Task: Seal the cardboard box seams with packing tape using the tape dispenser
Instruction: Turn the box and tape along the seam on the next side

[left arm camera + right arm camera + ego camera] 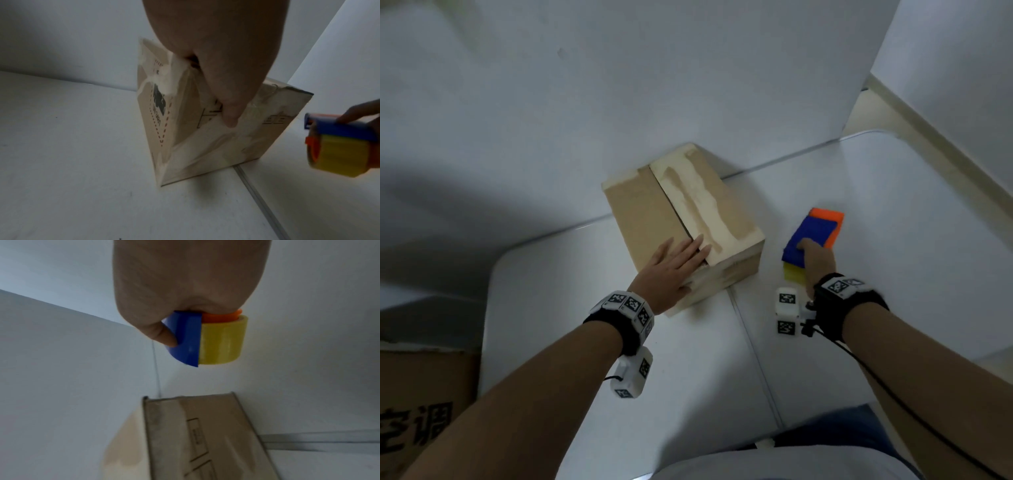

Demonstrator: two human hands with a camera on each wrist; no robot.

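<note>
A brown cardboard box [654, 212] with torn pale tape traces stands on the white table [585, 342], its two top flaps closed along a centre seam [671, 202]. My left hand [678, 263] lies flat with straight fingers on the near end of the box top, thumb down the front side [230, 116]. To the right of the box, my right hand [816, 257] grips a blue and orange tape dispenser [813, 236] carrying a yellowish tape roll [222, 342], thumb on the blue shell. In the left wrist view the dispenser [341, 142] appears clear of the table.
A white wall [619, 85] stands right behind the box. A seam [753, 356] runs across the table between my arms. A larger printed cardboard carton [421, 411] sits off the table's left edge. Bare tabletop lies to the right of the dispenser.
</note>
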